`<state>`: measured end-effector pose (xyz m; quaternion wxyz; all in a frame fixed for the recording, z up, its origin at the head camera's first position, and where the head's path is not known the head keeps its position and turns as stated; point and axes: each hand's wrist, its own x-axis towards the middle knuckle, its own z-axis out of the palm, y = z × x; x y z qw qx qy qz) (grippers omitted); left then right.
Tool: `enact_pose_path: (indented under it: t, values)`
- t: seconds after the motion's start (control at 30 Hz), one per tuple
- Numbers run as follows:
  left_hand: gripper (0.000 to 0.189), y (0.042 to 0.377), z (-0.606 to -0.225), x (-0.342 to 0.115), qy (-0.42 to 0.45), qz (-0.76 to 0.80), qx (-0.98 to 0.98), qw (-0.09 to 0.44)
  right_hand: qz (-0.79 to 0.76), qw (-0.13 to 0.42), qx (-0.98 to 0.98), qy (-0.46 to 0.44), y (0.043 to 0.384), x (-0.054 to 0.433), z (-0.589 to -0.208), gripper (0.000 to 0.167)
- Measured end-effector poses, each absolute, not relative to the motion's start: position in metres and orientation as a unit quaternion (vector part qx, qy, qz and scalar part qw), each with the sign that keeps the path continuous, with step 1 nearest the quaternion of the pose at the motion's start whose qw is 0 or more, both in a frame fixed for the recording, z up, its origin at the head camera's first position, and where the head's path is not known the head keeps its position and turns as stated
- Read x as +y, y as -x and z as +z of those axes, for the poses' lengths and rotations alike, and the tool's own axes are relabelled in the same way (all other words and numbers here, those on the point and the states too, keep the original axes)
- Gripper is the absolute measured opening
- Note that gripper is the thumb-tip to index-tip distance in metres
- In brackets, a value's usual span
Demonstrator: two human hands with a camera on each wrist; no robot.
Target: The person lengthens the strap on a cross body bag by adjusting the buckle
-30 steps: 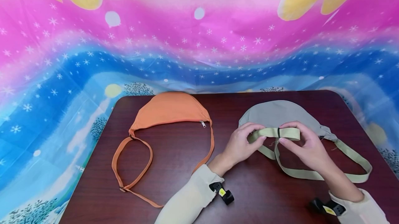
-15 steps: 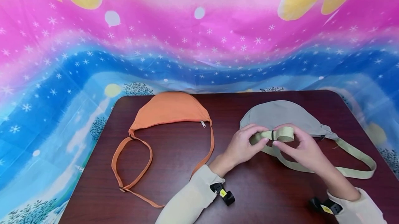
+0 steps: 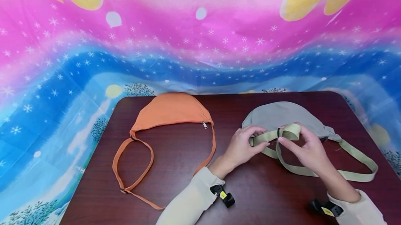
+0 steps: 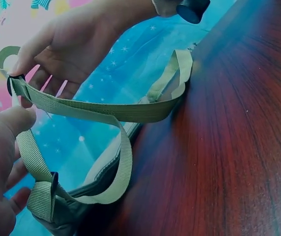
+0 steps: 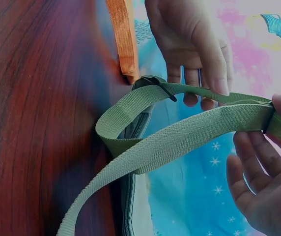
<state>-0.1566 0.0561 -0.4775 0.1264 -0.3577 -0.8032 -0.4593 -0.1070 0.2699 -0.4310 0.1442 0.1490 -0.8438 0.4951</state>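
A grey waist bag [image 3: 278, 113] lies on the right side of the table, with a light green webbing strap [image 3: 357, 176] attached. Part of the strap is lifted in front of the bag, between both hands. My left hand [image 3: 242, 145] pinches it between thumb and fingers. Close by, my right hand [image 3: 308, 148] pinches the strap at a black slider buckle [image 3: 278, 133], and a short strap loop [image 3: 291, 131] sticks out past that buckle. In the left wrist view, a second dark buckle [image 4: 54, 182] sits on the strap near the bag's end.
An orange waist bag [image 3: 170, 110] lies at the left, its orange strap [image 3: 150, 155] looped toward the front. The dark brown table [image 3: 250, 197] ends at a colourful printed cloth [image 3: 200, 51] behind. Black cameras [image 3: 223, 194] are worn at both wrists.
The buckle and right hand shifted left toward the left hand, then slightly back right. The short loop past the buckle now tilts upward and looks more open.
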Motion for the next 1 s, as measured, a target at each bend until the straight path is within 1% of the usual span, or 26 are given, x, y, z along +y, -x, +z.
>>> enact_pose_path:
  t: [0.13,0.3,0.37,0.63,0.9,1.0]
  values:
    - [0.03,0.1558,-0.4763,0.0566,0.357,-0.452,-0.807,0.131,0.484,0.133,-0.851,-0.155,0.1071,0.2714,-0.432,0.039]
    - [0.029,0.1562,-0.4756,0.0584,0.382,-0.454,-0.795,0.129,0.467,0.084,-0.863,-0.175,0.1075,0.2707,-0.4374,0.039]
    - [0.03,0.1566,-0.4754,0.0591,0.391,-0.452,-0.792,0.126,0.467,0.076,-0.863,-0.176,0.1068,0.2697,-0.439,0.039]
    - [0.036,0.1565,-0.4752,0.0583,0.396,-0.47,-0.781,0.112,0.463,0.119,-0.863,-0.161,0.1054,0.27,-0.4364,0.032]
    - [0.042,0.1572,-0.4796,0.0573,0.396,-0.44,-0.799,0.111,0.458,0.131,-0.867,-0.149,0.1045,0.2714,-0.4358,0.031]
    - [0.039,0.1568,-0.4812,0.0565,0.385,-0.412,-0.818,0.115,0.46,0.131,-0.866,-0.146,0.1042,0.272,-0.435,0.031]
